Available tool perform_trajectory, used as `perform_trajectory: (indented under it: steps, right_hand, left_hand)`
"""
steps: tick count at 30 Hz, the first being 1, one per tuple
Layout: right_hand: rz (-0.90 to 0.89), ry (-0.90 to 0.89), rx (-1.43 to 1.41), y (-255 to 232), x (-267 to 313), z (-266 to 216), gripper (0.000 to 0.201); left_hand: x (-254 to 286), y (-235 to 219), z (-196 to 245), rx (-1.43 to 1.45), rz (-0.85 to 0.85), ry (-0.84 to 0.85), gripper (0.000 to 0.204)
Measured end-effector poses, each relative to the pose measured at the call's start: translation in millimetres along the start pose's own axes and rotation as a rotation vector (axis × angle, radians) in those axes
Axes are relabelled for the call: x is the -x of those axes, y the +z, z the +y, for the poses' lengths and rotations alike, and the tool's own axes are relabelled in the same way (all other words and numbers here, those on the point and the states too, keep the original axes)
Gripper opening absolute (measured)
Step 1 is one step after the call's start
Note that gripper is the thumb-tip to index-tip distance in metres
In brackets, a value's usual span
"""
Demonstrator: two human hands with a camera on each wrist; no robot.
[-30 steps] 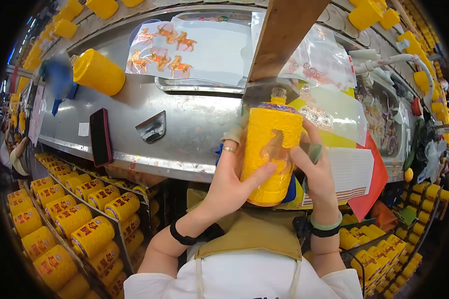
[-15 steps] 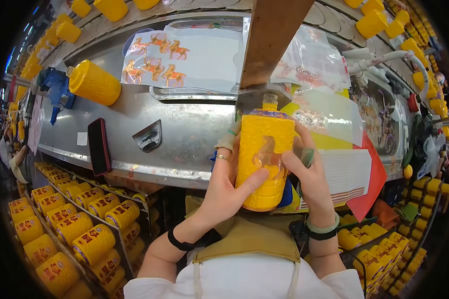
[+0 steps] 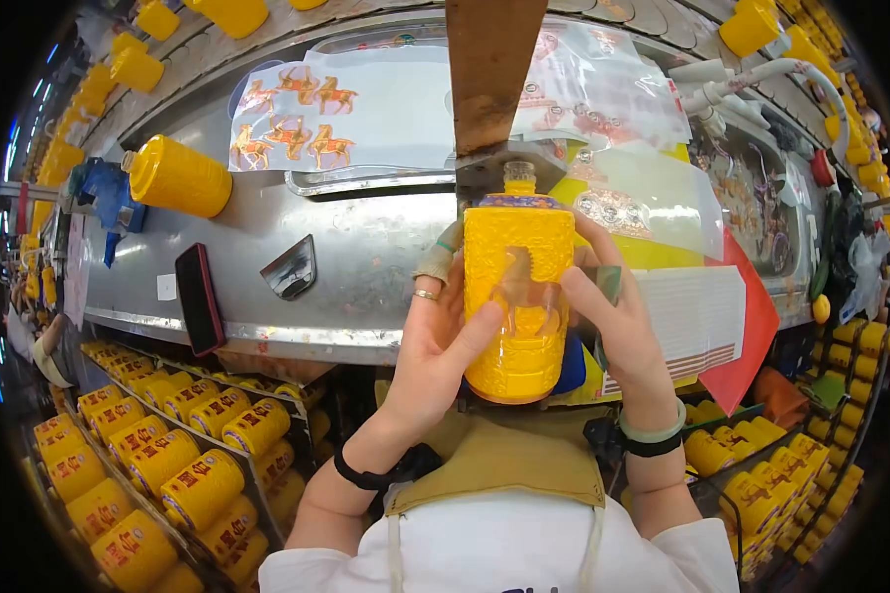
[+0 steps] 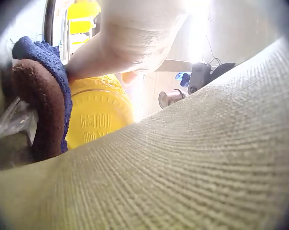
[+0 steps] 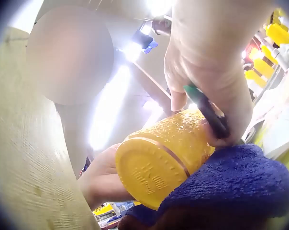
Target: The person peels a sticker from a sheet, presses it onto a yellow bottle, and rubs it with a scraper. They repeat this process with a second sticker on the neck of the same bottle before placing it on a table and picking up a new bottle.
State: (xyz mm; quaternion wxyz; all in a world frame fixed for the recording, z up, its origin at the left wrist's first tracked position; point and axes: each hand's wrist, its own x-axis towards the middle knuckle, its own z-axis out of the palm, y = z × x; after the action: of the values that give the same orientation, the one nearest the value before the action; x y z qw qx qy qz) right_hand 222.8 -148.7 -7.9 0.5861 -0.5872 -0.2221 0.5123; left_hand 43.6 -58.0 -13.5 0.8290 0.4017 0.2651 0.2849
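Both hands hold a yellow embossed bottle with a clear glass neck, upright in the head view. A translucent horse decal lies on its front. My left hand grips the bottle's left side, thumb at the decal's lower left edge; a finger cover and a ring are on that hand. My right hand grips the other side, thumb by the decal's right edge. Tucked in the right hand is a dark, green-edged flat piece. The bottle's base faces the right wrist camera, over a blue towel.
On the metal bench lie a phone, a dark scraper-like blade and another yellow bottle. A sheet of horse decals lies behind. A wooden post rises beyond the bottle. Racks of yellow bottles flank me.
The head view has shifted, so the bench things sit further left or higher. Both hands keep their hold on the bottle, thumbs still beside the decal.
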Motion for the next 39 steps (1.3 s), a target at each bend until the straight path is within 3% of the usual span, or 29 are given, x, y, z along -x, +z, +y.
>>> perform_trajectory:
  steps: [9,11,18,24,28,34,36,39]
  right_hand:
    - [-0.026,-0.038,-0.114,4,-1,5,0.068]
    - [0.000,-0.073,0.046,0,-3,11,0.071]
    - [0.005,-0.073,-0.017,2,-3,10,0.073]
    - [-0.047,0.050,-0.166,-7,0,3,0.059]
    - [-0.059,0.026,-0.112,-9,-1,3,0.056]
    - [-0.034,-0.092,0.151,-23,-7,-9,0.057]
    - [0.038,-0.241,0.045,-21,-8,-15,0.051]
    - [0.152,-0.476,0.215,-21,-15,-41,0.041]
  left_hand:
    - [1,1,0,-0.099,-0.056,0.031,0.086]
    - [2,2,-2,-0.107,-0.034,0.033,0.085]
    - [1,2,-3,-0.145,-0.048,0.040,0.084]
    - [0,2,-3,-0.148,-0.041,0.040,0.080]
    - [0,2,-3,-0.163,-0.036,0.048,0.081]
    - [1,3,-3,-0.149,-0.025,0.050,0.082]
    - [1,3,-2,-0.139,-0.031,0.046,0.081]
    - [2,1,-3,-0.159,-0.048,0.048,0.081]
